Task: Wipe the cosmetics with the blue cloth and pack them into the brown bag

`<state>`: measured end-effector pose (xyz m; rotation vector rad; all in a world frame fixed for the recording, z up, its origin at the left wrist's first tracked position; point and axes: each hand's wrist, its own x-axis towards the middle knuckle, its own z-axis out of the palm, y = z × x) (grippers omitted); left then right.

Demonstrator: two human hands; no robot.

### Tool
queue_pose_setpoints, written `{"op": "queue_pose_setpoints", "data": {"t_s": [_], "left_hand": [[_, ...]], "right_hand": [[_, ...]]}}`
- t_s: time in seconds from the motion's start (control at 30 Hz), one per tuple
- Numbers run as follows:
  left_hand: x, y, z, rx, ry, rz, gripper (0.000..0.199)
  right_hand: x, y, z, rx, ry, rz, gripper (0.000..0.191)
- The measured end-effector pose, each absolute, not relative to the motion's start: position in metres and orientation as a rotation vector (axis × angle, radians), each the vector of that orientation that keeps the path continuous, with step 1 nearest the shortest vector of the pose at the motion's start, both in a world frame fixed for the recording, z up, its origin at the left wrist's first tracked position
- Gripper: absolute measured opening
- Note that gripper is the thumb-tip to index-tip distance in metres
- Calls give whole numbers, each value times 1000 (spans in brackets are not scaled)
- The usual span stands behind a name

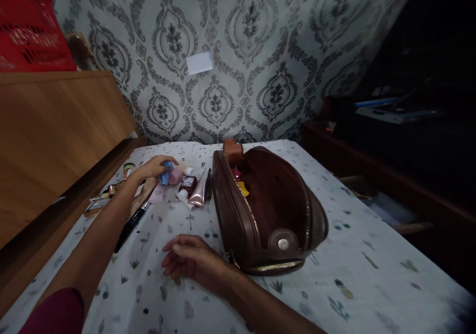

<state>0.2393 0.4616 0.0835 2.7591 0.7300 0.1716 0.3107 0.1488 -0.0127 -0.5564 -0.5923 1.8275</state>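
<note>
My left hand (pixel 155 167) reaches to the group of small items at the left and has its fingers closed round a light blue item (pixel 166 173), beside a pink round one (pixel 175 176). My right hand (pixel 193 259) rests palm sideways over the patterned cloth, fingers loosely curled and apart, holding nothing. Right of it stands a brown bag (pixel 238 215), unzipped wide, with a yellow item (pixel 243 188) and a red item (pixel 236 173) inside. Between hand and bag lie a dark red bottle with white cap (pixel 188 185) and a rose metallic tube (pixel 200 190).
A black slim item (pixel 131 227) and several small cosmetics lie at the left. Beyond the cloth (pixel 353 254) are a wooden cabinet (pixel 67 125) with a red basket (pixel 33 31), a patterned wall, and dark furniture at the right.
</note>
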Motion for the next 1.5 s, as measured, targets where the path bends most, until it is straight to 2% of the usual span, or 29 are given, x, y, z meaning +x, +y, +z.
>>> {"op": "queue_pose_setpoints", "data": {"t_s": [0.2,0.37,0.53,0.7,0.9,1.13,1.23,1.3,1.4,1.5], "left_hand": [[251,442,81,2826,887,191,52],[254,431,64,2818,898,39,52],[233,419,67,2802,917,-29,51],[200,398,73,2794,945,54,38],[198,385,53,2734,1047,214,52],[185,353,58,2705,915,324,48],[170,333,62,2666,870,412,46],[163,324,59,2537,901,495,45],[160,316,46,2334,986,603,47],[163,307,26,2325,961,613,47]], "right_hand": [[311,148,-12,-556,-614,1818,45],[311,147,-10,-561,-620,1824,47],[312,146,-8,-573,-625,1805,43],[312,147,-7,-573,-644,1795,41],[313,146,-8,-606,-668,1785,38],[313,145,-5,-634,-687,1756,36],[311,146,-7,-693,-699,1620,38],[308,148,-11,-808,-776,1394,34],[305,149,-18,-1042,-932,1027,25],[306,149,-24,-1153,-961,880,23]]}}
